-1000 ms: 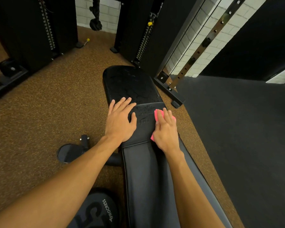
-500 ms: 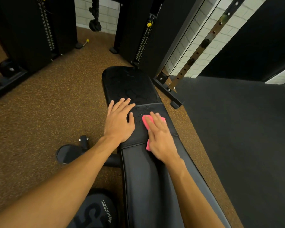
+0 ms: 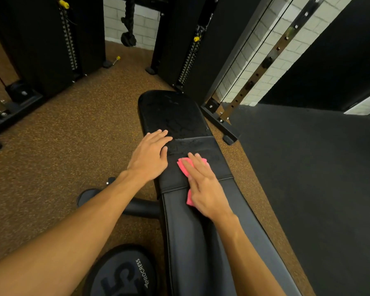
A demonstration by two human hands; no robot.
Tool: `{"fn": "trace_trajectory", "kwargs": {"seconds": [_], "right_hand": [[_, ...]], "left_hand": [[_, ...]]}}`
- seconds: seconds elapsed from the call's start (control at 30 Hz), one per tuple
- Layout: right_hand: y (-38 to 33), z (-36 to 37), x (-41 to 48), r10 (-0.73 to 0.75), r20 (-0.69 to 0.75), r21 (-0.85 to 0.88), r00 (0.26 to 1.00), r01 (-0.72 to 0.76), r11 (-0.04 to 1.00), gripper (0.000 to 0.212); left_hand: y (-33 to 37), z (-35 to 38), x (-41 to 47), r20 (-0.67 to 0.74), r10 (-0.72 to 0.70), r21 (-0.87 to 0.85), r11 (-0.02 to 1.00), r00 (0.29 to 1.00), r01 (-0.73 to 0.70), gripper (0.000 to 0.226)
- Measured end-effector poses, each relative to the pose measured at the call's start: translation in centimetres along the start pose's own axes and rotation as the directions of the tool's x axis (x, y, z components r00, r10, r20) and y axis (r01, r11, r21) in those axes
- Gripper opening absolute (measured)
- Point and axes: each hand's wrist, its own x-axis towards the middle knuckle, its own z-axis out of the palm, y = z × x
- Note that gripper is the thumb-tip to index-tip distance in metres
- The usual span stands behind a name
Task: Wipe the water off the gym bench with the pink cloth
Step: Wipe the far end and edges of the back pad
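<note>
A long black padded gym bench (image 3: pixel 171 112) runs away from me, with water drops and streaks on its far pad and middle section. The pink cloth (image 3: pixel 185 167) lies flat on the bench's middle section under my right hand (image 3: pixel 203 184), whose straight fingers press it down; most of the cloth is hidden beneath the palm. My left hand (image 3: pixel 150 157) rests flat with fingers extended on the bench's left edge, just left of the cloth.
A black weight plate (image 3: pixel 120 272) marked PROGRESS lies on the brown speckled floor at the bench's near left. Cable machine towers (image 3: pixel 188 45) stand beyond the bench, a rack upright (image 3: pixel 263 63) to the far right, and black matting (image 3: pixel 308 178) on the right.
My right hand has slid the pink cloth leftward across the bench, from its right edge toward the middle. My left hand has stayed in place.
</note>
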Motion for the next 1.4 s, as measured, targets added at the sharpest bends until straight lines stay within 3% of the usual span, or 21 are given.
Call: {"fn": "trace_trajectory", "kwargs": {"seconds": [0.17, 0.4, 0.57, 0.77, 0.93, 1.0, 1.17, 1.23, 1.33, 1.4], "right_hand": [[0.0, -0.2, 2.8, 0.244, -0.100, -0.059, 0.965, -0.250, 0.966, 0.052], [-1.9, 0.8, 0.9, -0.042, 0.018, -0.015, 0.999, 0.042, 0.999, 0.052], [-1.8, 0.5, 2.9, 0.199, -0.084, -0.055, 0.976, -0.204, 0.977, 0.051], [-3.4, 1.4, 1.6, -0.061, 0.036, -0.015, 0.997, 0.062, 0.998, 0.053], [-2.6, 0.8, 2.9, 0.144, -0.058, -0.038, 0.988, -0.147, 0.988, 0.052], [-4.1, 1.7, 4.1, 0.139, -0.073, -0.065, 0.988, -0.144, 0.987, 0.052], [-4.4, 2.3, 0.8, -0.147, 0.051, -0.019, 0.988, 0.148, 0.989, 0.055], [-3.2, 1.5, 0.1, -0.109, 0.038, 0.027, 0.993, 0.108, 0.994, 0.054], [-3.4, 1.4, 2.5, 0.066, -0.024, 0.010, 0.998, -0.066, 0.998, 0.051], [-4.8, 2.2, 3.9, 0.068, -0.031, -0.034, 0.997, -0.069, 0.997, 0.051]], "left_hand": [[-1.1, -1.1, -0.8, -0.009, -0.015, 0.008, 1.000, 1.000, 0.015, 0.046], [-1.4, -1.5, -1.3, 0.023, -0.030, 0.017, 0.999, 0.999, 0.030, 0.045], [-1.2, -1.9, -1.0, 0.029, -0.055, -0.029, 0.998, 0.998, 0.056, 0.045], [-1.8, -2.3, -1.1, 0.041, -0.043, -0.020, 0.999, 0.998, 0.044, 0.044], [-1.9, -2.6, -0.8, 0.043, -0.038, -0.041, 0.998, 0.998, 0.040, 0.043], [-2.0, -2.8, -0.8, 0.045, -0.042, -0.069, 0.997, 0.998, 0.045, 0.042], [-2.6, -3.5, -0.6, 0.085, -0.015, -0.059, 0.998, 0.996, 0.020, 0.041], [-2.6, -3.8, -0.5, 0.095, 0.003, -0.037, 0.999, 0.995, 0.000, 0.041], [-2.8, -4.4, -0.2, 0.086, 0.013, -0.010, 1.000, 0.996, -0.012, 0.041], [-2.9, -4.7, -0.1, 0.080, 0.007, -0.017, 1.000, 0.997, -0.006, 0.040]]}}
